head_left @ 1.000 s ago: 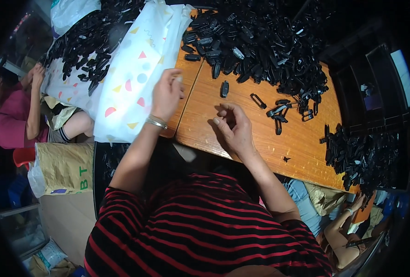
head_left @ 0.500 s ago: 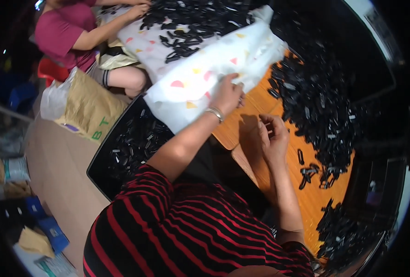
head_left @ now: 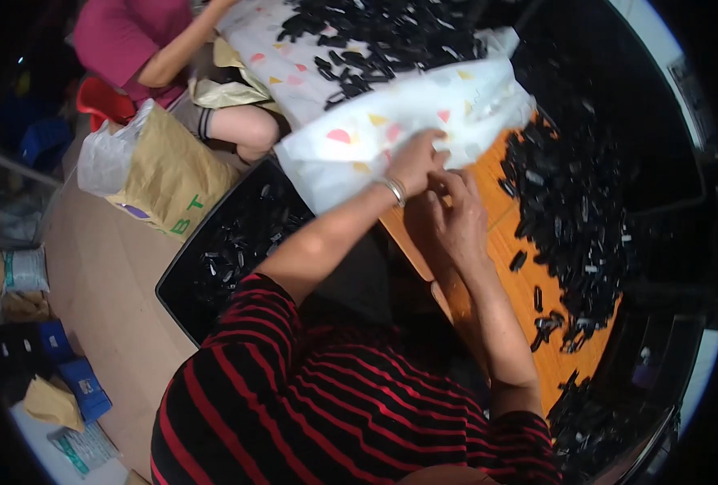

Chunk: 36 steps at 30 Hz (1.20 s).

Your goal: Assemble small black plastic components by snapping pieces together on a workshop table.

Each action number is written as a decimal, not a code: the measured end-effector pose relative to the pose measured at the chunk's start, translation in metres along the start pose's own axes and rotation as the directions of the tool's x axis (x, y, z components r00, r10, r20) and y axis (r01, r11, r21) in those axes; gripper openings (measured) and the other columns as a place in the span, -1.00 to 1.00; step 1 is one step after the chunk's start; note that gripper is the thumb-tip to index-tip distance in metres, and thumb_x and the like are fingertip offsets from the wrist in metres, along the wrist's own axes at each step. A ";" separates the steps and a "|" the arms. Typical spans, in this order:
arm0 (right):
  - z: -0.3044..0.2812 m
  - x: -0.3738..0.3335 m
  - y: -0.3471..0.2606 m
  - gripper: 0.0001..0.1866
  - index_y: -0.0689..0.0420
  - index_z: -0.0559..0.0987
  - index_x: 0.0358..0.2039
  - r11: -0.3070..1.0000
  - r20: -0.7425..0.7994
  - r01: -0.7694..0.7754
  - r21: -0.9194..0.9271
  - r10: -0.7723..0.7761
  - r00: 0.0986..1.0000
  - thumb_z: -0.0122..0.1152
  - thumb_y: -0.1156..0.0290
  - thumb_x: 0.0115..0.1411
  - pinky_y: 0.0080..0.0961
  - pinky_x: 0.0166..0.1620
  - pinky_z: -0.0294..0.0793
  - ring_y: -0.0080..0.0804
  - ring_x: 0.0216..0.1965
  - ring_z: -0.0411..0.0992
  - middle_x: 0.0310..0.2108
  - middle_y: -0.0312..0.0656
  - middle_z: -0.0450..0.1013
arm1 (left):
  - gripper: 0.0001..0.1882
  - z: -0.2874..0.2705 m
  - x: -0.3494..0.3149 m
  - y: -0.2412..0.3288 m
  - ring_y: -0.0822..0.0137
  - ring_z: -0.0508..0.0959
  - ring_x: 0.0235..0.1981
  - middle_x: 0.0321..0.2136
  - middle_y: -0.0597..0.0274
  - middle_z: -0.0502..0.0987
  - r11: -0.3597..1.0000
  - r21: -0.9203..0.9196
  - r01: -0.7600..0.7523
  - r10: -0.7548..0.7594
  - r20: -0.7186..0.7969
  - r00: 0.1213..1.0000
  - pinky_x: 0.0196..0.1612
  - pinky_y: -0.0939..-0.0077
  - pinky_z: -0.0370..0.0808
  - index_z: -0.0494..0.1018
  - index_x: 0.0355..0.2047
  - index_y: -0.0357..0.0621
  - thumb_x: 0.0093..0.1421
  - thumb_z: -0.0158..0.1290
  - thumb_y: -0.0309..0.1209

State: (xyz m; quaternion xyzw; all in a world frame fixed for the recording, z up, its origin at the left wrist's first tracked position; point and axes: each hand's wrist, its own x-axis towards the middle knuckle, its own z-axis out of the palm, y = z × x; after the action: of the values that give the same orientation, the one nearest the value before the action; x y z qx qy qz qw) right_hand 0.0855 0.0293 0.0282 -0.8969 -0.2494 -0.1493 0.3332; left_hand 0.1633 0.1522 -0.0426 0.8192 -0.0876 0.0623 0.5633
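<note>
Sheet [head_left: 411, 121], white and patterned, lies on the left, and here comes the right hand [head_left: 462, 218], up against the left hand [head_left: 418, 166] at its edge! Half a second ago they were apart; now both seem busy at one spot. Left fingers bent, right ones curled narrow; blur hides any grip, can't tell. Black parts [head_left: 569, 210] heap rightward on the wooden table [head_left: 500, 182].

a red chair [head_left: 103, 100] stands beside a brown sack [head_left: 169, 162]; beige floor [head_left: 112, 299].
</note>
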 end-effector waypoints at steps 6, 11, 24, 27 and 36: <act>-0.006 -0.041 -0.001 -0.75 0.16 0.53 -0.15 0.997 0.065 -0.075 0.014 0.074 0.995 0.21 0.52 0.12 -0.31 -0.17 0.48 -0.02 -0.19 0.48 -0.19 -0.03 0.45 | -0.64 -0.041 0.007 0.015 0.38 0.53 -0.60 -0.53 0.14 0.51 0.915 -0.300 0.270 -0.222 0.186 0.957 -0.52 0.53 0.49 0.28 0.08 -0.27 0.31 -0.06 -0.39; -0.022 -0.074 0.001 -0.75 0.17 0.53 -0.15 0.985 0.046 -0.155 0.072 0.152 0.987 0.22 0.54 0.12 -0.34 -0.19 0.49 -0.05 -0.20 0.49 -0.21 -0.06 0.45 | -0.67 -0.036 0.002 0.019 0.43 0.51 -0.61 -0.52 0.16 0.51 0.879 -0.368 0.303 -0.239 0.209 0.948 -0.54 0.57 0.46 0.31 0.04 -0.30 0.33 -0.09 -0.40; -0.095 -0.130 0.058 -0.83 0.21 0.58 -0.25 0.936 -0.233 -0.318 -0.149 0.279 0.932 0.25 0.57 0.10 -0.44 -0.38 0.47 -0.30 -0.44 0.50 -0.32 -0.10 0.47 | -0.72 -0.004 -0.030 0.060 0.58 0.42 -0.58 -0.49 0.32 0.48 0.934 -0.313 0.171 -0.086 0.269 0.959 -0.52 0.70 0.38 0.40 0.01 -0.23 0.34 -0.08 -0.41; -0.101 -0.132 0.064 -0.79 0.20 0.57 -0.21 0.883 -0.230 -0.433 -0.182 0.390 0.892 0.23 0.59 0.09 -0.35 -0.34 0.50 -0.16 -0.37 0.52 -0.27 -0.08 0.46 | -0.75 0.016 -0.035 0.067 0.58 0.43 -0.56 -0.50 0.30 0.48 0.950 -0.287 0.126 -0.043 0.281 0.959 -0.50 0.68 0.41 0.44 -0.05 -0.25 0.32 -0.06 -0.40; -0.111 -0.119 0.072 -0.78 0.11 0.57 -0.23 0.890 -0.055 -0.311 -0.333 0.311 0.949 0.23 0.51 0.05 -0.17 -0.29 0.49 0.00 -0.30 0.46 -0.26 -0.07 0.38 | -0.75 0.083 -0.005 0.076 0.04 0.56 -0.23 -0.28 -0.01 0.57 0.870 0.329 -0.368 0.339 0.145 0.930 -0.16 0.24 0.48 0.52 -0.15 -0.16 0.15 0.12 -0.41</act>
State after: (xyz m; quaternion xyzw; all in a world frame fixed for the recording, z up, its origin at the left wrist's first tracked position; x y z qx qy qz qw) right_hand 0.0145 -0.1339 0.0205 -0.9689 -0.0732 -0.1347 0.1944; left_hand 0.1424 0.0484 -0.0043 0.8781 -0.2468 0.1451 0.3834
